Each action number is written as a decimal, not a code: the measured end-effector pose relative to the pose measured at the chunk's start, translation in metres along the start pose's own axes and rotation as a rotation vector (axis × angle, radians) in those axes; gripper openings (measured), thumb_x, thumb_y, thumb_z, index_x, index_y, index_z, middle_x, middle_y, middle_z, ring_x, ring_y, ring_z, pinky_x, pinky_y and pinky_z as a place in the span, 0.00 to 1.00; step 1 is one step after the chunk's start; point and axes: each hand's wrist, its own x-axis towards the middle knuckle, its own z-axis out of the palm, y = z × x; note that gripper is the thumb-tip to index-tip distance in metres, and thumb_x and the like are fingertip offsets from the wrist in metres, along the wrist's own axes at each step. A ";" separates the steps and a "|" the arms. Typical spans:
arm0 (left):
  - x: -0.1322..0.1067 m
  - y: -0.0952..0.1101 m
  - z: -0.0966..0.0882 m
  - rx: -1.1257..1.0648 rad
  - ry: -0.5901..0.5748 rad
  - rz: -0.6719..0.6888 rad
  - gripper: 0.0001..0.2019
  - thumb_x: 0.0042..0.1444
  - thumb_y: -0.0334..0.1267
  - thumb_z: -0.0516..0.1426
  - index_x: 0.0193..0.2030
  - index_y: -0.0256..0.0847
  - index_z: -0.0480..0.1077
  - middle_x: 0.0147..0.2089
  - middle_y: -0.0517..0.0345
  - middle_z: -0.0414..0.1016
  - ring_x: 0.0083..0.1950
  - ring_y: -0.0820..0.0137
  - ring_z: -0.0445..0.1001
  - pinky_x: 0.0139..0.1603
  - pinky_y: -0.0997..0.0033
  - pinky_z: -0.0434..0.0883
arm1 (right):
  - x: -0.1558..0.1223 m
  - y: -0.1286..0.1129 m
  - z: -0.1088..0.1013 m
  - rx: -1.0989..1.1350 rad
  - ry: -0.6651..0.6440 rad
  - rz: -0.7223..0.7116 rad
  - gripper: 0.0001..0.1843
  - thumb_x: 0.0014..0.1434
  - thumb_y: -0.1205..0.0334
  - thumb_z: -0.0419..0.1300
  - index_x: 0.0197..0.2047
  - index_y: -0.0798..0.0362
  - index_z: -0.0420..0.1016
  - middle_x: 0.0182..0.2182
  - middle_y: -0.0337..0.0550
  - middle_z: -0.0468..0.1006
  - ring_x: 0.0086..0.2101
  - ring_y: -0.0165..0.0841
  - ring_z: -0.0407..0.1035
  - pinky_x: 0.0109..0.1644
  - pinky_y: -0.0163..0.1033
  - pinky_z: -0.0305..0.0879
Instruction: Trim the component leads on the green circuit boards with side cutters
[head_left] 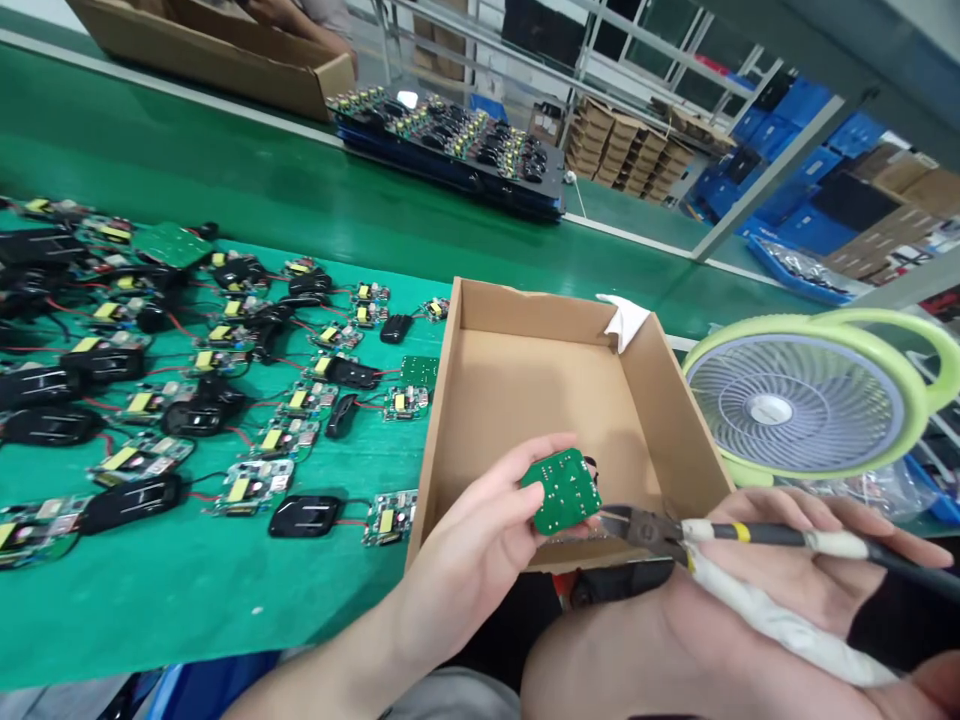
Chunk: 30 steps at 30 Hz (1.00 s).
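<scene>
My left hand [495,510] grips a small green circuit board [562,492] by its edge, thumb on the face dotted with solder points. Below and behind the board is the open cardboard box [444,420]. In my right hand [787,570] are diagonal cutters [649,530] with taped, wrapped handles. Their jaws point left and reach the board's right edge; whether they touch it I cannot tell. A dark part shows behind the board's upper right corner, mostly hidden.
Several circuit boards wired to black plastic housings [304,515] lie on the green mat [187,600] at left. A green fan [802,400] stands to the right. Across the bench are a black tray [450,165] of boards and another cardboard box [217,60], with a person's arm [300,20] behind it.
</scene>
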 end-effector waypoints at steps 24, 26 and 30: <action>-0.004 0.002 -0.002 0.090 -0.085 -0.033 0.19 0.64 0.47 0.59 0.59 0.45 0.75 0.55 0.51 0.78 0.57 0.62 0.73 0.58 0.66 0.72 | 0.003 0.016 -0.010 -0.044 -0.072 -0.161 0.25 0.62 0.47 0.37 0.33 0.55 0.66 0.24 0.36 0.65 0.24 0.25 0.71 0.27 0.30 0.71; -0.005 0.002 -0.003 0.105 -0.089 -0.040 0.20 0.64 0.47 0.59 0.60 0.45 0.75 0.55 0.51 0.78 0.57 0.62 0.74 0.59 0.66 0.71 | 0.002 0.016 -0.008 -0.020 -0.042 -0.167 0.25 0.64 0.47 0.34 0.32 0.53 0.64 0.24 0.36 0.65 0.23 0.26 0.70 0.26 0.31 0.71; -0.004 0.003 -0.003 0.130 -0.080 -0.049 0.20 0.64 0.48 0.60 0.60 0.45 0.75 0.56 0.51 0.77 0.59 0.60 0.72 0.62 0.63 0.70 | 0.006 0.016 -0.011 -0.001 -0.017 -0.179 0.22 0.60 0.48 0.36 0.29 0.52 0.62 0.24 0.37 0.63 0.21 0.24 0.67 0.22 0.30 0.67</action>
